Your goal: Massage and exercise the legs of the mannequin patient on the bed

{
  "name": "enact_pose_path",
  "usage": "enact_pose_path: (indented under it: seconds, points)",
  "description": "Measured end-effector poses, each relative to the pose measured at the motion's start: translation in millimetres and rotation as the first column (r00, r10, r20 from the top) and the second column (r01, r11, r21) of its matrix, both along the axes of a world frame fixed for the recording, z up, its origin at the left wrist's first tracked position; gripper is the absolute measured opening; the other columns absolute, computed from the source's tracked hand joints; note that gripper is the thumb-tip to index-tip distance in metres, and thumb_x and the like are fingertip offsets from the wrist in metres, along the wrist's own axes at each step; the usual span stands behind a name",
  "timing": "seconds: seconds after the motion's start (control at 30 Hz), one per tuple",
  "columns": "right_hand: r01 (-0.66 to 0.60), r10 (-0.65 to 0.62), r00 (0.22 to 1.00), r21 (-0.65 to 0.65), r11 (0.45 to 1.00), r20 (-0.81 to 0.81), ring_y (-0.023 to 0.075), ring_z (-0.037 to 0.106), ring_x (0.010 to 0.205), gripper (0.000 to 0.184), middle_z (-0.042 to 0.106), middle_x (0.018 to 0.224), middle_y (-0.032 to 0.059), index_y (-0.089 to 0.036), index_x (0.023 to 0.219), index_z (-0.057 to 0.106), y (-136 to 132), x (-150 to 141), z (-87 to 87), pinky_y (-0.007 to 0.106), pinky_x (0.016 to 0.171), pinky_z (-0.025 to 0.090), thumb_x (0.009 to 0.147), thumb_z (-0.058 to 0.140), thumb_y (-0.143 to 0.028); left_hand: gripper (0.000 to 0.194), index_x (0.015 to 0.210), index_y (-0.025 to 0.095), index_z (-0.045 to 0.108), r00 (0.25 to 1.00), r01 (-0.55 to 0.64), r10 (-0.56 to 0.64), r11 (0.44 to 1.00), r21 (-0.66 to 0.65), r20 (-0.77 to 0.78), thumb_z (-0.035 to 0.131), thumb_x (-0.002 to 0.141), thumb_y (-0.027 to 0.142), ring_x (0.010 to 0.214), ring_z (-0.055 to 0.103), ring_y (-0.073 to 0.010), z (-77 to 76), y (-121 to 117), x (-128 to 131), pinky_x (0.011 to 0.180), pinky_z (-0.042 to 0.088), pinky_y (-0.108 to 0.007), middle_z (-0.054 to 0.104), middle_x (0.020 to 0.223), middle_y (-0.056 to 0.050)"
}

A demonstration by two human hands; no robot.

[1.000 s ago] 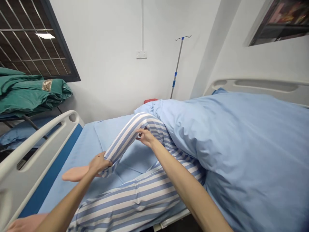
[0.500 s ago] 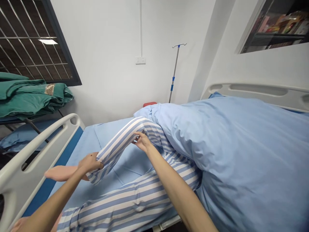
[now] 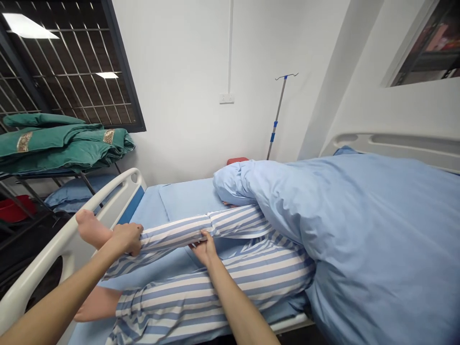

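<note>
A person lies on the bed in blue-and-white striped trousers, the upper body hidden under a light blue duvet [image 3: 359, 215]. Their far leg [image 3: 179, 235] is stretched out straight and raised off the mattress, its bare foot [image 3: 89, 229] near the side rail. My left hand [image 3: 125, 238] is closed around that leg's ankle. My right hand [image 3: 204, 247] grips the striped fabric under the knee. The near leg [image 3: 201, 297] lies flat on the sheet, its bare foot [image 3: 95, 305] at the lower left.
A white bed rail [image 3: 72, 230] runs along the left side, a white headboard [image 3: 395, 143] at the right. Folded green blankets [image 3: 64, 143] sit on a rack by a barred window. An IV pole [image 3: 276, 120] stands against the white wall.
The far leg was bent with the knee up; now it is straightened and lowered toward the rail. Both hands moved with it, left hand outward to the left, right hand down.
</note>
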State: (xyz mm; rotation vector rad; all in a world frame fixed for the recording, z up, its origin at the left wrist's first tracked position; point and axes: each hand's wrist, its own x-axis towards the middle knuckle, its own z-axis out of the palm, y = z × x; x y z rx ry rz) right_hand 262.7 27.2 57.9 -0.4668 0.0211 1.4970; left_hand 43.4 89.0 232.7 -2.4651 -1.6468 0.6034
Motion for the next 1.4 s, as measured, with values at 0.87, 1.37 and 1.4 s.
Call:
enact_pose_path:
  seconds: [0.87,1.37,1.4]
  points:
    - [0.085,-0.123,0.885,0.104,0.991,0.450,0.0148,0.054,0.066,0.024,0.059,0.069,-0.0032,-0.022,0.084,0.054,5,120,126.2,0.028,0.060,0.043,0.062,0.061,-0.024,0.040,0.094,0.030,0.055,0.847,-0.140,0.150,0.988,-0.058,0.510,0.052,0.055,0.037,0.083,0.060,-0.0245,-78.3,-23,78,0.058,0.039,-0.029,0.066,0.094,-0.002]
    - [0.009,-0.008,0.999,-0.007,1.000,0.050,0.0174,0.060,0.070,0.013,0.064,0.072,-0.0005,-0.021,0.079,0.054,-6,10,24.7,0.034,0.069,0.047,0.067,0.057,-0.026,0.038,0.087,0.019,0.060,0.994,0.014,-0.028,0.991,0.134,0.102,0.053,0.050,0.020,0.082,0.061,-0.0338,-5.2,-24,-9,0.063,0.044,-0.039,0.066,0.089,-0.013]
    - [0.009,-0.008,0.999,-0.026,1.000,0.043,0.0176,0.060,0.070,0.013,0.064,0.072,-0.0003,-0.021,0.079,0.054,-10,6,18.0,0.034,0.069,0.048,0.067,0.057,-0.027,0.039,0.087,0.019,0.060,0.995,0.016,-0.027,0.992,0.122,0.093,0.054,0.048,0.018,0.082,0.061,-0.0337,-7.8,-27,-10,0.064,0.044,-0.040,0.066,0.089,-0.013]
